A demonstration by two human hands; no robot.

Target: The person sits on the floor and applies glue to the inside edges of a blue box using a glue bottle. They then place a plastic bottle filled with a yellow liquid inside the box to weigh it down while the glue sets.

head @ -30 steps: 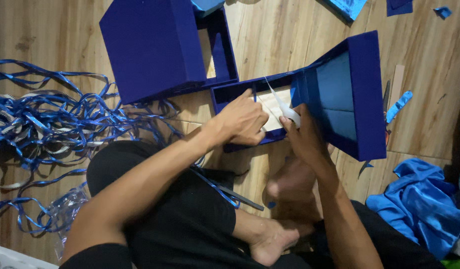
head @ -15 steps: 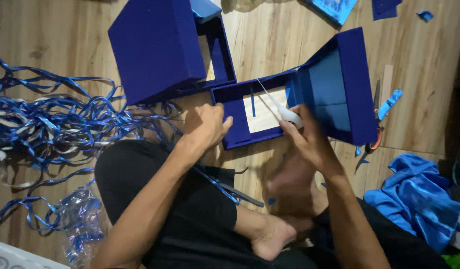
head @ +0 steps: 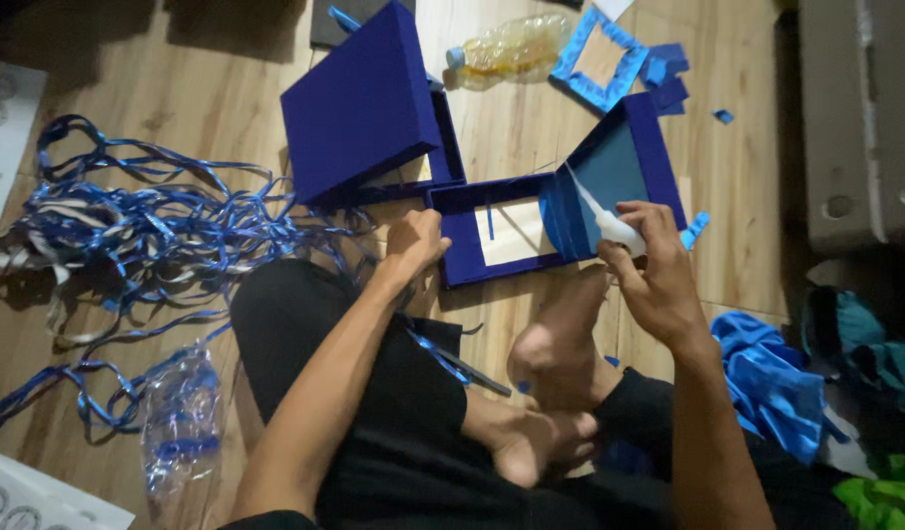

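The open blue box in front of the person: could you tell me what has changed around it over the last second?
The left hand left the box's inside and now rests at the open blue box's near-left corner. The right hand keeps its grip on the white glue bottle, nozzle toward the lid.

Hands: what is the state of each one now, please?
Left hand: closed loosely, resting on the open blue box edge.
Right hand: closed, holding a white glue bottle.
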